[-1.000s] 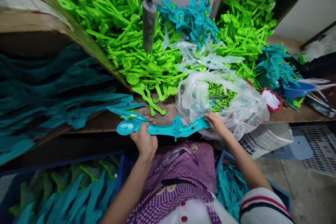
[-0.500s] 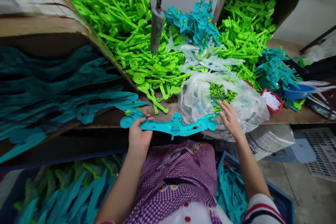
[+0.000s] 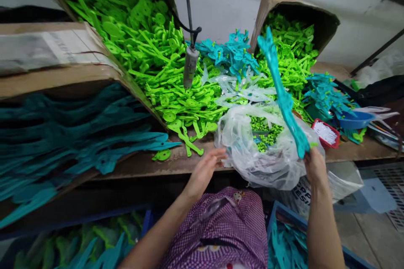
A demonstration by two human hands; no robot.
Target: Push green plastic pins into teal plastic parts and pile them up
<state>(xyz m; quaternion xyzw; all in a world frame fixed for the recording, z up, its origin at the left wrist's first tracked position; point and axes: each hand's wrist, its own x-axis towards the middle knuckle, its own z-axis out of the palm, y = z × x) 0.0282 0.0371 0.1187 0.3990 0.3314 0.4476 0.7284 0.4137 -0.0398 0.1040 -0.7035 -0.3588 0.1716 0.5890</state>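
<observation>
My right hand (image 3: 313,164) is closed round one end of a long teal plastic part (image 3: 282,92), which stands nearly upright and leans left over the bench. My left hand (image 3: 205,169) is open, fingers stretched out, holding nothing, close to the left side of a clear plastic bag (image 3: 249,151) that holds small green pieces (image 3: 265,129). A single green plastic part (image 3: 162,155) lies on the wooden bench (image 3: 142,167) to the left of that hand.
Cardboard boxes spill green parts (image 3: 151,59) at the back left and back right (image 3: 292,46). Teal parts (image 3: 232,52) pile between them. A tool (image 3: 190,67) hangs on a cable. A red tray (image 3: 326,132) and blue bowl (image 3: 355,119) sit right. Teal blades (image 3: 72,134) stack left.
My left hand let go of the teal part and opened. My right hand took the part's end and swung it up to near vertical on the right.
</observation>
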